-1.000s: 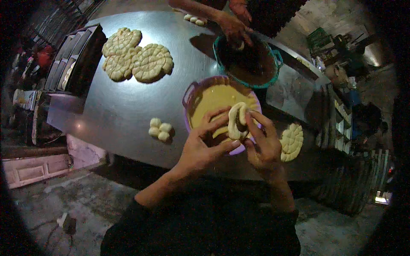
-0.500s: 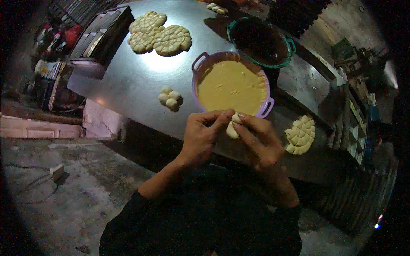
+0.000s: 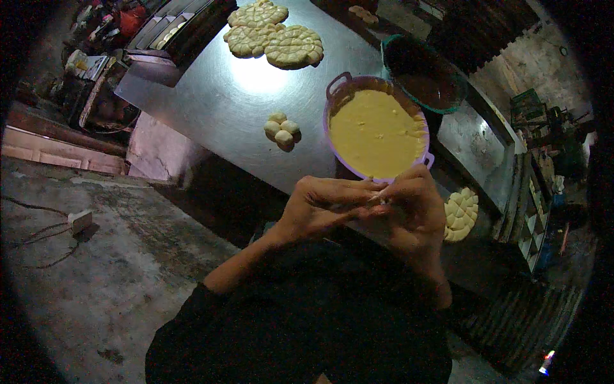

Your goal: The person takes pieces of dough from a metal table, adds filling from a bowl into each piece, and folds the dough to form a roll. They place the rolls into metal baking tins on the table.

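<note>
My left hand (image 3: 329,201) and my right hand (image 3: 412,205) meet just in front of a purple two-handled basin (image 3: 329,121) of smooth yellow filling (image 3: 377,137). Their fingers close together on a small piece of dough (image 3: 382,198), of which only a pale bit shows. Several small dough balls (image 3: 290,127) sit clustered on the metal table (image 3: 211,109), left of the basin. To the right of my right hand lies a cluster of pressed-together dough pieces (image 3: 462,214).
Three larger dough clusters (image 3: 293,46) lie at the table's far side. A green-rimmed dark basin (image 3: 425,70) stands behind the purple one. Trays (image 3: 167,32) are at the far left, a shelf rack (image 3: 529,237) at the right. A corded white plug (image 3: 80,221) is on the floor.
My view has shifted, so the table things appear further right. The fingers have closed over the dough piece, which showed plainly before and is now mostly hidden.
</note>
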{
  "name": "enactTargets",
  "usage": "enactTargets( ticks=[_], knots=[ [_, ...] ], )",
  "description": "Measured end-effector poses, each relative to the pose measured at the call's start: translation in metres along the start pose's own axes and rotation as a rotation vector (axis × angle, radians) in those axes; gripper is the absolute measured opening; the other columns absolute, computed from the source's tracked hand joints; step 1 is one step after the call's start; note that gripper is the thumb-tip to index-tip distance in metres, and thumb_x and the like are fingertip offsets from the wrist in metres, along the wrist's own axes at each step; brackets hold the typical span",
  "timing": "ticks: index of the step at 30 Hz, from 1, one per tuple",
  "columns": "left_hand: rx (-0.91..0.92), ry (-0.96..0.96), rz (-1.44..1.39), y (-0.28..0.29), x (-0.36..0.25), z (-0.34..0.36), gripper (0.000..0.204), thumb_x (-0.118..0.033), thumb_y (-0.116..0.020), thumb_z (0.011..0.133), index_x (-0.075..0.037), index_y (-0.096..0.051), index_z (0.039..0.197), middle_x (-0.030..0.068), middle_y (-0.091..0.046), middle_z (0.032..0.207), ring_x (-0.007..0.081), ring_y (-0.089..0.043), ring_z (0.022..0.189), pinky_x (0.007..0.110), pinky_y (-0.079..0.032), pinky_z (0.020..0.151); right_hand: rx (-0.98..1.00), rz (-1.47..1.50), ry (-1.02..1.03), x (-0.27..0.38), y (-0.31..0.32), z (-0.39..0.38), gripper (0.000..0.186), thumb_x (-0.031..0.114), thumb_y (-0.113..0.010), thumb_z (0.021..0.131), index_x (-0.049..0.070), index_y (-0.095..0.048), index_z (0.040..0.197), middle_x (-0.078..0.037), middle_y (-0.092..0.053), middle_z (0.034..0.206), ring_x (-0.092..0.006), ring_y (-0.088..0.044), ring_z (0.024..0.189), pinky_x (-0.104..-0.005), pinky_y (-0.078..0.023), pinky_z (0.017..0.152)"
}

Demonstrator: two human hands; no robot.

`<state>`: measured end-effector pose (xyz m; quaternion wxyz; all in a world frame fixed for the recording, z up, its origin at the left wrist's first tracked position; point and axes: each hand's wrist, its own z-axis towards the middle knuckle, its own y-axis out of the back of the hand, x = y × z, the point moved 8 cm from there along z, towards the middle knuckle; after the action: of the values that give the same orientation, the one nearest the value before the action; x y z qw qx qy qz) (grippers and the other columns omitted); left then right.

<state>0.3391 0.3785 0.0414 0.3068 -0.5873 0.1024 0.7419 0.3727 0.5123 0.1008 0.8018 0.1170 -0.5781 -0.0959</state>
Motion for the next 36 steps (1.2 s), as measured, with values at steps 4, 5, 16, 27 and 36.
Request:
enactTargets(
  ticks=[4,5,16,27,36],
  knots=[
    [-0.093,0.403,-0.148,0.034,0.029,-0.005,0.032,-0.022,-0.066,0.092,0.004,-0.067,0.111,0.0095,-0.069,0.11,0.0135,-0.064,0.097,0.027,-0.051,0.085,0.125,-0.101,0.133,0.017,-0.041,0.018,0.049,0.011,-0.081,0.07,0.01,-0.062,0.115,-0.005,-0.066,0.097,-0.0246,-0.057,0.084,-0.0358,-0.048,0.076],
    [-0.101,0.433,-0.121,0.045,0.034,-0.004,0.033,-0.023,-0.065,0.093,0.003,-0.067,0.111,0.0085,-0.069,0.109,0.0129,-0.064,0.095,0.027,-0.051,0.084,0.156,-0.171,0.1,0.01,-0.049,0.022,0.051,0.013,-0.081,0.07,0.01,-0.061,0.117,-0.005,-0.066,0.098,-0.0244,-0.057,0.083,-0.0361,-0.047,0.076],
    [-0.272,0.518,-0.031,0.167,0.109,-0.041,0.028,-0.028,-0.068,0.09,-0.001,-0.071,0.095,0.0044,-0.065,0.093,0.011,-0.057,0.079,0.026,-0.046,0.07,-0.013,-0.248,-0.243,-0.091,-0.155,0.058,0.049,0.013,-0.082,0.072,0.008,-0.057,0.114,-0.007,-0.064,0.1,-0.0221,-0.061,0.088,-0.0337,-0.052,0.077],
    [-0.252,0.244,0.59,0.28,0.15,0.011,0.026,-0.014,-0.062,0.089,-0.006,-0.062,0.114,0.0144,-0.061,0.1,0.0302,-0.058,0.09,0.037,-0.046,0.08,-0.226,-0.438,-0.712,-0.228,-0.169,0.04,0.025,0.003,-0.063,0.085,0.004,-0.055,0.109,-0.012,-0.062,0.097,-0.0257,-0.062,0.088,-0.037,-0.05,0.08],
    [0.324,0.028,0.782,0.259,0.191,0.085,0.03,-0.007,-0.056,0.083,-0.004,-0.061,0.113,0.0159,-0.061,0.104,0.0361,-0.055,0.098,0.043,-0.044,0.088,-0.355,-0.43,-0.59,-0.269,-0.169,0.036,0.02,0.011,-0.059,0.091,0.004,-0.067,0.108,-0.017,-0.058,0.102,-0.0309,-0.058,0.097,-0.0374,-0.047,0.086]
  ],
)
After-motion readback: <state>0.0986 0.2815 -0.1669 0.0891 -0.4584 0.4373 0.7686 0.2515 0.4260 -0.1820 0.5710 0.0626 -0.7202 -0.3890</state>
